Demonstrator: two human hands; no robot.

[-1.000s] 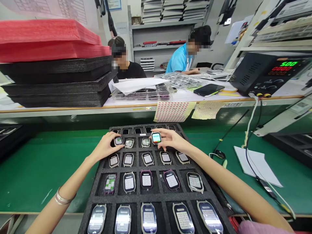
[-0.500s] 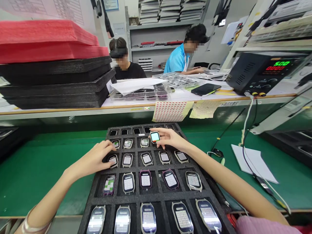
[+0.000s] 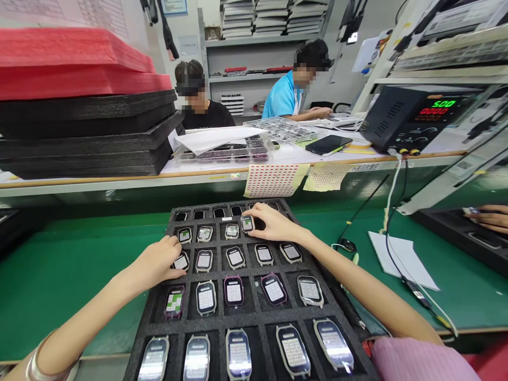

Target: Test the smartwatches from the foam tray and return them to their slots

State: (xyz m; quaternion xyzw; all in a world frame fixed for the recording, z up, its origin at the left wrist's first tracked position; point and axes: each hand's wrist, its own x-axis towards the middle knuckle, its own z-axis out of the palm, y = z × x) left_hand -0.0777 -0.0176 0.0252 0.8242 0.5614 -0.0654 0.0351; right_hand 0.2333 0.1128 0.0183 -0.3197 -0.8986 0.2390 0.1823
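Note:
A black foam tray (image 3: pixel 254 318) holds rows of square smartwatches without straps, most with lit screens showing white or green grids. My right hand (image 3: pixel 273 222) pinches one smartwatch (image 3: pixel 247 223) by its right side at a cell in the second row from the far end. At the tray's left edge, my left hand (image 3: pixel 159 260) has its thumb and fingers curled round a smartwatch (image 3: pixel 181 261) in the third row, partly covering it. Nearer to me lie a purple-framed smartwatch (image 3: pixel 234 291) and several silver ones.
Stacked red and black foam trays (image 3: pixel 87 116) stand on the raised shelf at left. A power supply (image 3: pixel 416 119) sits at right, its cables hanging down past white paper (image 3: pixel 400 259). Two people work beyond the shelf. Another person's hand (image 3: pixel 490 217) shows at far right.
The screen of the watch in my right hand went from bright cyan to a grid with green. Both hands stay at the same cells. Another person's hand has appeared at far right.

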